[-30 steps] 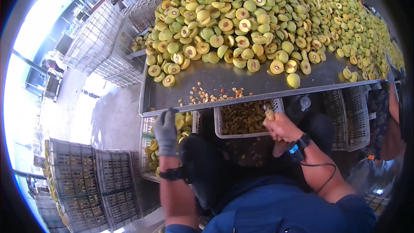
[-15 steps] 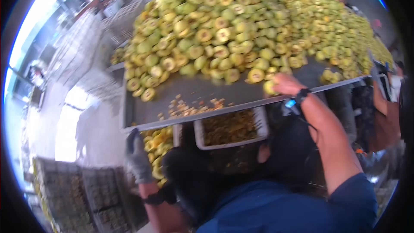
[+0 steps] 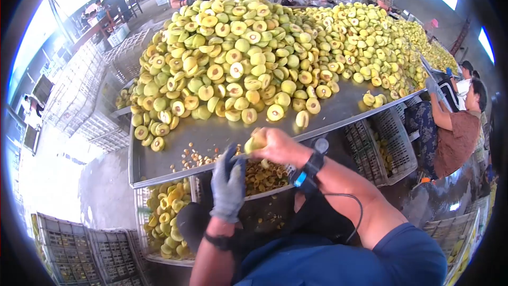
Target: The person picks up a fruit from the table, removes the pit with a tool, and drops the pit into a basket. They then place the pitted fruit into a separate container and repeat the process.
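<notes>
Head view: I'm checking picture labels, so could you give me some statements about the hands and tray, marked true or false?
1. The left hand is gloved and the right hand is bare. True.
2. The right hand is empty. False: it holds a piece of fruit.
3. Small pale pieces lie on the metal tray. True.
4. The tray carries no cut fruit. False: a large heap covers much of it.
</notes>
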Motion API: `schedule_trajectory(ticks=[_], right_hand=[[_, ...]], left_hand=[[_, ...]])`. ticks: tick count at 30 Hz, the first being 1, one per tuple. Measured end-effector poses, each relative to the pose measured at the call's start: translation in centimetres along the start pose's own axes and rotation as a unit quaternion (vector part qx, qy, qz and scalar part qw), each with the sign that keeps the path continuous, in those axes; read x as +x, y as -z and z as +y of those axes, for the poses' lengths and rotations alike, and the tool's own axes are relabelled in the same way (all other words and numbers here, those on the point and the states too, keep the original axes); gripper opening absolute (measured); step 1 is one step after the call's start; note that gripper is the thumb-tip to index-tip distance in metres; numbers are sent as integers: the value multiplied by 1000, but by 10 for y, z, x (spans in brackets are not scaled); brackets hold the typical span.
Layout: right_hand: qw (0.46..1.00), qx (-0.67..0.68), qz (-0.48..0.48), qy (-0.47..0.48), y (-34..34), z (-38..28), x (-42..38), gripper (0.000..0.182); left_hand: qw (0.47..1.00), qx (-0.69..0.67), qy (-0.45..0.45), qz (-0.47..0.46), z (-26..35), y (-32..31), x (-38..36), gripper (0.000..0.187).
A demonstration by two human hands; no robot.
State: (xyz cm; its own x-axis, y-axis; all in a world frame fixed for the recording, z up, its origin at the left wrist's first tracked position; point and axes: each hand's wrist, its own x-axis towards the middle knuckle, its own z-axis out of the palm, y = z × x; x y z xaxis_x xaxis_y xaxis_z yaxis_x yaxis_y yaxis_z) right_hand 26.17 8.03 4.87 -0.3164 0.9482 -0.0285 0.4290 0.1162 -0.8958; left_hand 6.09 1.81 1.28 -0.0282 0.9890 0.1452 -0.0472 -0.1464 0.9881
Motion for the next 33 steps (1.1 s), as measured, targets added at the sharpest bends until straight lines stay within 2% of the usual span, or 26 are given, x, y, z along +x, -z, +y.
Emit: schedule_trajectory(ticks=[1,2,4,6,7,8,10,11,14,17,18,19,21,23,24,26,27,30,31,33], right_hand=[[992,45,-1,118,-22,-17,-3,22],[964,238,-113,-18,-29,-35,-19,13],[914,372,-155,-50,-46,-29,-33,14],[922,369,-72,-92,-52,-25,-52,12],[962,265,-55,-33,-57,-8,-56,14],[987,157,-36,26,-62,5,-59,16],[997,48,-60,20,-66,1,-73,21],[997,-8,-71,17,-66,-1,-79,23],[997,10,-74,13,-69,-6,-77,27],[995,-14,-95,19,-83,9,-72,27],[994,-19,-104,16,-86,6,-71,27],[991,29,-128,16,-85,3,-73,27],[976,128,-173,17,-84,-4,-78,27],[980,117,-148,57,-105,24,-75,23],[981,112,-136,78,-109,21,-73,22],[945,223,-214,-110,-103,19,-75,17],[906,273,-251,-204,-98,13,-78,16],[804,423,-277,-312,-99,11,-80,17],[830,395,-277,-279,-96,6,-81,21],[838,376,-281,-277,-94,1,-79,18]], left_hand=[[1000,10,3,20,-11,-8,2,42],[999,19,4,41,-21,-10,3,39],[961,247,-124,13,-24,7,1,37],[964,230,-132,30,-17,10,-9,32],[965,221,-136,39,-10,11,-14,35],[953,242,-181,33,-11,14,-16,40],[996,68,-58,25,-7,15,-16,30],[1000,-3,-8,22,-4,14,-16,29],[977,-177,113,34,9,8,-18,27],[998,10,7,69,1,4,-25,45],[994,66,-23,81,-5,6,-28,43],[987,121,-54,93,-12,6,-29,41],[979,155,-65,113,-18,6,-35,34],[984,113,-27,135,-5,-4,-40,27],[980,141,-47,136,-5,-4,-42,27],[967,196,-89,137,-6,-3,-42,27],[979,144,-44,135,-11,-3,-40,28],[976,174,-55,119,-17,6,-42,29],[974,184,-71,109,-20,7,-40,29],[976,180,-72,95,-22,8,-39,29]])
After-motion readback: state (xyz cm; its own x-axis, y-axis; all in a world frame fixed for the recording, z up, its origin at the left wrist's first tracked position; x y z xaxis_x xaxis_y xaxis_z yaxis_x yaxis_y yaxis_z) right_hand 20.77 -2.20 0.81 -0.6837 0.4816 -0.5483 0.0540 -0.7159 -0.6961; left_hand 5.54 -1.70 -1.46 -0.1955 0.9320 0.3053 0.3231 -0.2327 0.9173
